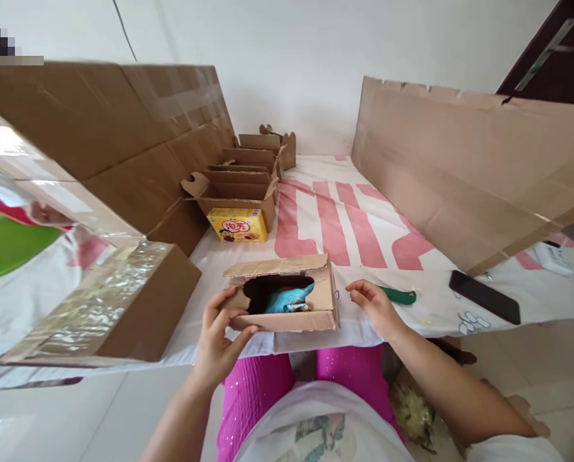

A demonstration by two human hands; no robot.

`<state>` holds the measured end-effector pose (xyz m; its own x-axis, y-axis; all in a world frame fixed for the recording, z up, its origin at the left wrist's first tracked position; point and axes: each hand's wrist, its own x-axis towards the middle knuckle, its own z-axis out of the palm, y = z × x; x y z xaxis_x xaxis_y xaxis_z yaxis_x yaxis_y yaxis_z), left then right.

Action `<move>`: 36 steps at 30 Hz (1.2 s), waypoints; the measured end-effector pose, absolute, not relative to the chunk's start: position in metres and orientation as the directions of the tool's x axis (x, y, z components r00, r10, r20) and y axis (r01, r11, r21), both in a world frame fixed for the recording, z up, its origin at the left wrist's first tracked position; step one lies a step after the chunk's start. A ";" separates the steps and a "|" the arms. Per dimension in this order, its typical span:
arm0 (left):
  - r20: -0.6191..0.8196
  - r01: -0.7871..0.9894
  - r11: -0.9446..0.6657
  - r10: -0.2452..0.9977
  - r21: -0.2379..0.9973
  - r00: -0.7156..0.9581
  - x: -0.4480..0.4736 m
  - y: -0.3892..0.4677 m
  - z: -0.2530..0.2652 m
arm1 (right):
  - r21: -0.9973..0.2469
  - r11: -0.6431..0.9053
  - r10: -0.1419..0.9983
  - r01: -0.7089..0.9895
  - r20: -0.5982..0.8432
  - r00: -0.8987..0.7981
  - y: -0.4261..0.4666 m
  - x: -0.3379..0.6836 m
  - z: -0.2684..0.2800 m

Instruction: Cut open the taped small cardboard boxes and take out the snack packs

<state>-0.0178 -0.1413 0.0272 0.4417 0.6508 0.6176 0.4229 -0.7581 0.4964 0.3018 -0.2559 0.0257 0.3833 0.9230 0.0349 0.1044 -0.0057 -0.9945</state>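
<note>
A small brown cardboard box lies at the table's front edge, its flaps partly folded. Through the dark opening in its top shows a blue packet. My left hand grips the box's left end, fingers on the top flap and thumb at the front. Just off the box's right end is my right hand, fingers loosely bent and slightly apart, with nothing visible in them. Beside that hand lies a curved green handle-like object; its left end is hidden behind the fingers.
A yellow snack box leans against open cardboard boxes in a row at the back left. Large cardboard panels rise at left and right. A taped carton stands left; a black phone lies right.
</note>
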 end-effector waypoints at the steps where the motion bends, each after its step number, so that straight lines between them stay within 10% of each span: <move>1: 0.619 0.424 -0.761 0.647 0.491 0.445 -0.017 -0.142 0.028 | -1.000 -0.023 0.936 0.019 -0.015 0.352 -0.255 0.299 0.027; 8: 0.634 0.427 -0.781 0.622 0.457 0.459 -0.012 -0.143 0.029 | -0.994 -0.082 0.959 -0.071 -0.098 0.265 -0.250 0.295 0.030; 20: 0.687 0.381 -0.825 0.561 0.418 0.461 -0.005 -0.142 0.026 | -0.984 -0.170 0.656 0.052 -0.073 0.752 -0.346 0.417 0.042; 31: 0.661 0.398 -0.836 0.544 0.377 0.517 -0.003 -0.150 0.030 | -0.975 -0.212 0.952 -0.066 -0.221 0.214 -0.274 0.305 0.012; 36: 0.673 0.377 -0.841 0.539 0.389 0.506 -0.003 -0.149 0.030 | -0.983 -0.183 0.950 -0.035 -0.185 0.251 -0.271 0.301 0.011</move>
